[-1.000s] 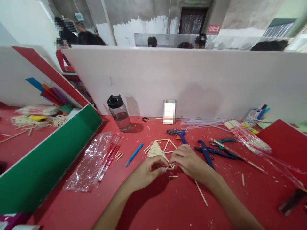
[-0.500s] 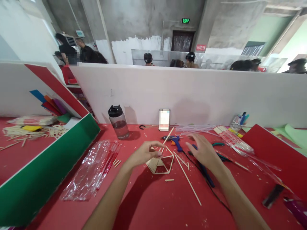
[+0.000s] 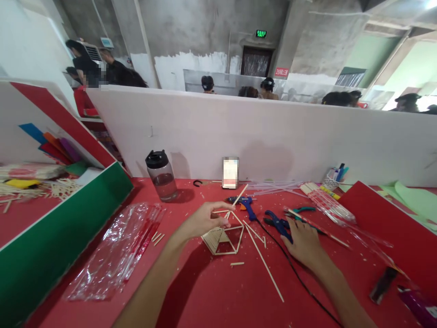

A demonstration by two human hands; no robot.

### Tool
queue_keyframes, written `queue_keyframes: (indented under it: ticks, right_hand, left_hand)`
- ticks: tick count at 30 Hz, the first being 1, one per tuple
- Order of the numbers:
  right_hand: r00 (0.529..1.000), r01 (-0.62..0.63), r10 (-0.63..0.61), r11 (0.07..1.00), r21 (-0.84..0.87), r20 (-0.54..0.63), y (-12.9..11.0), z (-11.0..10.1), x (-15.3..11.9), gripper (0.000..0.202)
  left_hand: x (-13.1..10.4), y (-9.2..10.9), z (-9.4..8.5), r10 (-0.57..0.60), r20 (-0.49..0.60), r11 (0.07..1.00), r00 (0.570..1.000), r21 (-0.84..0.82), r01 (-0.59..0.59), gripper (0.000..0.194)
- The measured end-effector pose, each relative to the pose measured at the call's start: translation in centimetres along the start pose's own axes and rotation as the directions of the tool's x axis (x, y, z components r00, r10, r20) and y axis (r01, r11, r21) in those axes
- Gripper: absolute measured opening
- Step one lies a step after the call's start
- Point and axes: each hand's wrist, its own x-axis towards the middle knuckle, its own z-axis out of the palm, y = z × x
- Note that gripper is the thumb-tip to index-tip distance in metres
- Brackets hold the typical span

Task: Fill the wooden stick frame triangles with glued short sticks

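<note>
My left hand (image 3: 207,219) is over the middle of the table, with its thumb and fingers closed on a thin wooden stick (image 3: 241,195) that slants up to the right. Under and beside those fingertips lies a small frame of glued sticks (image 3: 225,253), its left part filled in with sticks. To the right, my right hand (image 3: 303,243) has its fingers closed around blue-handled pliers (image 3: 278,223); the palm hides part of them. Just beyond it lies a green-handled tool (image 3: 303,210). A blue glue gun (image 3: 249,208) rests between the two hands, its cord running toward me.
Loose sticks (image 3: 264,264) lie near the frame. A water bottle (image 3: 163,177) and a phone (image 3: 230,172) stand by the white partition (image 3: 198,132). Plastic bags (image 3: 112,250) lie left, beside a green board (image 3: 68,228). Right are stick packs (image 3: 331,205) and a red board (image 3: 392,228).
My right hand has come down from above the table onto the blue-handled pliers, which have shifted. The left hand stays by the frame with the stick. The view has turned slightly right.
</note>
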Motion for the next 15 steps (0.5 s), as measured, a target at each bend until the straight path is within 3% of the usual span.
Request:
queue_keyframes:
  ticks: [4, 7, 11, 13, 15]
  right_hand:
    - [1.000, 0.018, -0.020, 0.991, 0.136, 0.012, 1.4, -1.8, -0.2, 0.049]
    - [0.989, 0.138, -0.144, 0.918, 0.372, -0.012, 1.4, -4.7, -0.3, 0.047]
    - [0.925, 0.258, -0.373, 0.752, 0.607, 0.068, -1.5, -8.3, 1.1, 0.045]
    - [0.865, 0.298, -0.494, 0.648, 0.701, 0.089, -3.4, -9.1, 2.3, 0.043]
    - [0.838, 0.301, -0.539, 0.586, 0.752, 0.085, -5.0, -9.3, 3.6, 0.042]
  left_hand:
    - [-0.1, 0.2, -0.3, -0.010, 0.011, 1.000, 1.000, 0.004, 0.010, 0.041]
    - [-0.2, 0.6, -0.5, -0.016, 0.027, 0.999, 1.000, 0.030, 0.015, 0.044]
    - [-0.4, 1.5, -0.7, 0.019, 0.027, 0.999, 0.999, 0.034, -0.020, 0.040]
    - [-0.5, 1.6, -0.7, 0.039, 0.032, 0.999, 0.999, 0.034, -0.040, 0.038]
    - [-0.5, 1.5, -0.9, 0.048, 0.032, 0.998, 0.998, 0.048, -0.050, 0.038]
